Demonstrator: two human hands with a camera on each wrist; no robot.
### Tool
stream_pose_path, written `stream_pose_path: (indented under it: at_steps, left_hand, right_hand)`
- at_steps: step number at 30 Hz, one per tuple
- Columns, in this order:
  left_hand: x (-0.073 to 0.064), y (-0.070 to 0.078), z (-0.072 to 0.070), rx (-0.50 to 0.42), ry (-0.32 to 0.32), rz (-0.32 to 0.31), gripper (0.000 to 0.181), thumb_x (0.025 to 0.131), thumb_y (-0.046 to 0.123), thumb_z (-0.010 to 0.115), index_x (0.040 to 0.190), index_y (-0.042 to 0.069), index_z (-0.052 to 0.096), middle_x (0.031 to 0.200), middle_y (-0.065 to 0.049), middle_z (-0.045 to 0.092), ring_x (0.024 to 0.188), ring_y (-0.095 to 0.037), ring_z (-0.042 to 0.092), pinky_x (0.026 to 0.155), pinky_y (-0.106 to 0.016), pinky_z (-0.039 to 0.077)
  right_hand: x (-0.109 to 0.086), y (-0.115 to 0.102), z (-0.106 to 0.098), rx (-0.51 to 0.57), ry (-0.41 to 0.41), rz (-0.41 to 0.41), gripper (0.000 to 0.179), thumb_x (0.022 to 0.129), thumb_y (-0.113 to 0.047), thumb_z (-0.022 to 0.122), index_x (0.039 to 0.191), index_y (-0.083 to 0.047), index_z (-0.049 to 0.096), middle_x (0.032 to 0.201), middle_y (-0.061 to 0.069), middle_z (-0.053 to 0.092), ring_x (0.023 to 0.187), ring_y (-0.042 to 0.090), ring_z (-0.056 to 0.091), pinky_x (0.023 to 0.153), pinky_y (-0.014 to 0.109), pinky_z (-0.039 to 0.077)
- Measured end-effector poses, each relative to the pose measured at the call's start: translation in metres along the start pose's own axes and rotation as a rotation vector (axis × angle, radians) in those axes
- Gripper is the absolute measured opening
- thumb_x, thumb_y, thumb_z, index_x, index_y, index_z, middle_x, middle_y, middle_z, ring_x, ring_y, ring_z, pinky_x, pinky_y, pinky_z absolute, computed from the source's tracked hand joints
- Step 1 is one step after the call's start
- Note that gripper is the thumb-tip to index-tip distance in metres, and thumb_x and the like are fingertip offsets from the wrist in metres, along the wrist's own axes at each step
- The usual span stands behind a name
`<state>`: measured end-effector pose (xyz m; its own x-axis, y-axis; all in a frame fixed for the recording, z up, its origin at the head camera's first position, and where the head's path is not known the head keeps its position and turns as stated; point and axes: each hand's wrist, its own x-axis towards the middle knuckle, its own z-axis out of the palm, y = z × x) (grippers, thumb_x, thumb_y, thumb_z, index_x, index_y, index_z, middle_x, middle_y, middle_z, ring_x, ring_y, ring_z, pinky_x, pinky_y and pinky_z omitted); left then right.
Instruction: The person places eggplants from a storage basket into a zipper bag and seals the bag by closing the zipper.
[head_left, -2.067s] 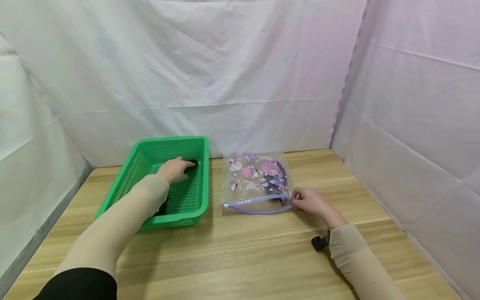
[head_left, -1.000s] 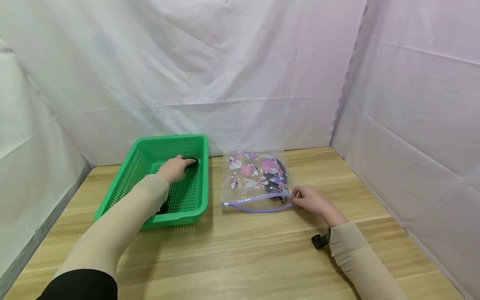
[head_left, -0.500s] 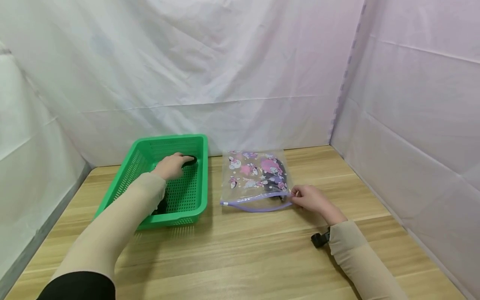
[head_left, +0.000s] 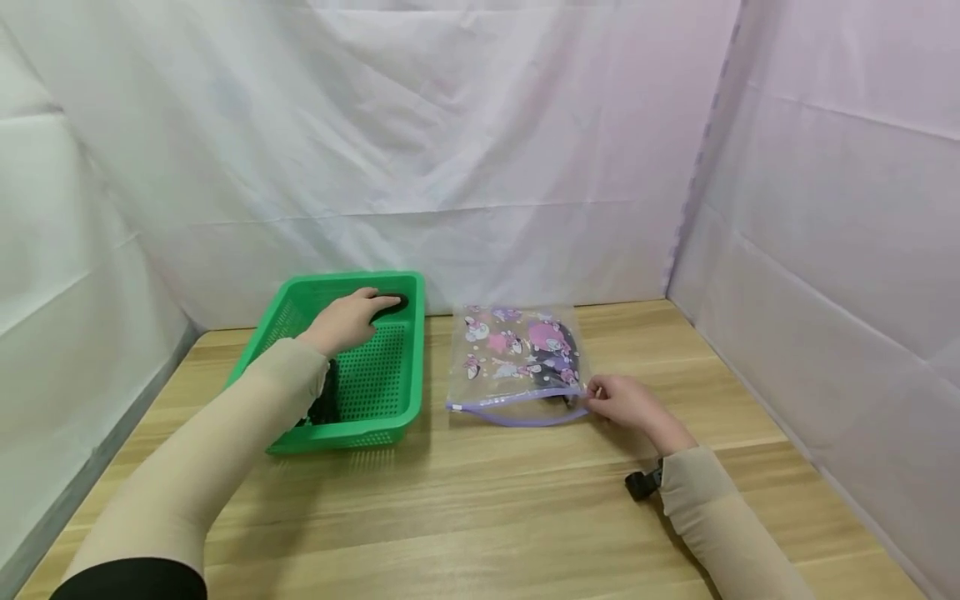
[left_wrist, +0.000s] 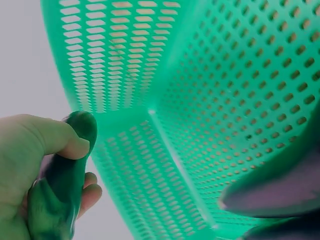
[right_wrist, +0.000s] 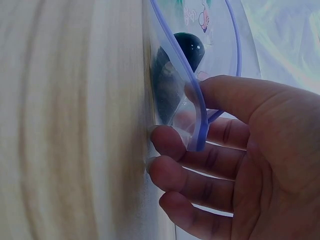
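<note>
My left sleeve [head_left: 202, 458] hid the green basket's [head_left: 417, 358] near left corner. The left wrist view's lower edge cut off the eggplant [left_wrist: 60, 175] in my left hand [left_wrist: 25, 155]; prints [head_left: 506, 343] partly covered the dark thing [right_wrist: 192, 46] inside the plastic bag [head_left: 467, 387].

The place looks like a makeshift tabletop booth: creased white sheeting [head_left: 465, 150] hangs behind and on both sides of a wood-grain table [head_left: 480, 517], hiding whatever lies beyond.

Bare hands [head_left: 345, 323], beige sleeves [head_left: 731, 525], black cloth [head_left: 133, 579] above the left sleeve [head_left: 202, 458], black device [head_left: 641, 485] at the right cuff [head_left: 682, 479]
</note>
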<state>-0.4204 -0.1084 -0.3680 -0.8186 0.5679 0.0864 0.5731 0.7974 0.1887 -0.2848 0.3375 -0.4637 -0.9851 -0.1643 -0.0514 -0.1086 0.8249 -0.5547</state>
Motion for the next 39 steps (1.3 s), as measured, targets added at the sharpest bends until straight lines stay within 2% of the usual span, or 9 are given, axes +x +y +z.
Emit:
stream_pose_path:
  at_steps: [4, 8, 12, 17, 22, 32, 39]
  left_hand:
    - [-0.006, 0.013, -0.010, 0.013, 0.016, 0.018, 0.060, 0.093, -0.006, 0.048, 0.148, 0.015, 0.043, 0.148, -0.026, 0.033, 0.067, -0.024, 0.060, 0.054, -0.034, 0.036]
    - [-0.011, 0.026, -0.018, 0.034, 0.044, 0.050, 0.059, 0.093, -0.005, 0.051, 0.147, 0.016, 0.045, 0.147, -0.026, 0.035, 0.088, -0.032, 0.063, 0.058, -0.036, 0.041]
    - [-0.016, 0.038, -0.026, 0.050, 0.076, 0.089, 0.058, 0.092, -0.004, 0.053, 0.146, 0.016, 0.047, 0.146, -0.025, 0.037, 0.106, -0.038, 0.059, 0.067, -0.041, 0.048]
    - [-0.018, 0.055, -0.033, 0.084, 0.124, 0.141, 0.057, 0.093, -0.003, 0.053, 0.145, 0.019, 0.048, 0.144, -0.021, 0.041, 0.110, -0.036, 0.058, 0.073, -0.041, 0.049]
    - [-0.021, 0.073, -0.037, 0.099, 0.167, 0.233, 0.054, 0.094, -0.002, 0.053, 0.144, 0.018, 0.050, 0.144, -0.023, 0.041, 0.114, -0.039, 0.055, 0.081, -0.046, 0.050]
    - [-0.027, 0.100, -0.027, 0.114, 0.181, 0.347, 0.056, 0.093, -0.001, 0.056, 0.143, 0.022, 0.051, 0.144, -0.022, 0.042, 0.116, -0.039, 0.055, 0.083, -0.046, 0.050]
    - [-0.027, 0.118, -0.017, 0.114, 0.182, 0.418, 0.058, 0.090, -0.005, 0.054, 0.142, 0.022, 0.053, 0.142, -0.022, 0.045, 0.111, -0.036, 0.058, 0.077, -0.040, 0.050]
  right_hand:
    - [-0.001, 0.003, 0.003, 0.013, 0.000, -0.004, 0.008, 0.091, -0.016, 0.062, 0.087, -0.009, 0.060, 0.065, 0.003, 0.059, 0.052, 0.015, 0.053, 0.050, 0.032, 0.046]
    - [-0.001, 0.004, 0.004, 0.023, 0.010, -0.009, 0.009, 0.091, -0.016, 0.063, 0.086, -0.009, 0.060, 0.065, 0.002, 0.058, 0.052, 0.015, 0.053, 0.050, 0.032, 0.046]
    - [-0.001, 0.005, 0.004, 0.023, 0.015, -0.015, 0.010, 0.091, -0.016, 0.063, 0.084, -0.009, 0.060, 0.064, 0.001, 0.058, 0.052, 0.015, 0.053, 0.050, 0.032, 0.046]
    - [0.000, 0.004, 0.003, 0.043, 0.006, -0.026, 0.009, 0.091, -0.015, 0.062, 0.085, -0.008, 0.060, 0.065, 0.002, 0.058, 0.052, 0.015, 0.053, 0.049, 0.032, 0.046]
    - [0.001, 0.003, 0.001, 0.045, 0.006, -0.025, 0.008, 0.090, -0.015, 0.062, 0.085, -0.008, 0.060, 0.066, 0.003, 0.058, 0.051, 0.016, 0.053, 0.049, 0.033, 0.047]
    - [0.001, 0.005, 0.002, 0.029, 0.009, -0.020, 0.007, 0.089, -0.015, 0.062, 0.085, -0.008, 0.060, 0.065, 0.002, 0.057, 0.050, 0.014, 0.052, 0.048, 0.031, 0.046]
    - [0.001, 0.005, 0.003, 0.022, 0.008, -0.014, 0.008, 0.090, -0.016, 0.062, 0.087, -0.009, 0.060, 0.065, 0.002, 0.057, 0.050, 0.015, 0.051, 0.047, 0.032, 0.045]
